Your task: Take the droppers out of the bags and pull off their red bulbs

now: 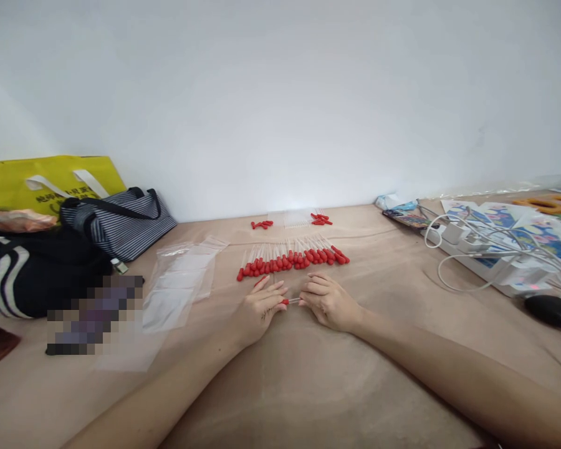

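Note:
Between my two hands lies a dropper with a red rubber bulb and a thin clear tube [294, 300]. The fingers of my left hand [260, 310] are closed on its red bulb [285, 302]. My right hand [330, 304] pinches the other end of the clear tube. Just beyond my hands is a long row of droppers [292, 257], red bulbs toward me and clear tubes pointing to the wall. Farther back sit loose red bulbs on the left [262, 224] and on the right [321, 219], with clear tubes [298, 219] between them.
Clear plastic bags [177, 287] lie left of my hands, near a striped bag [121, 221], a black bag [42, 274] and a yellow bag [51, 181]. At right are a power strip [486, 265] with white cables, a black mouse [552, 310] and printed cards [493, 215].

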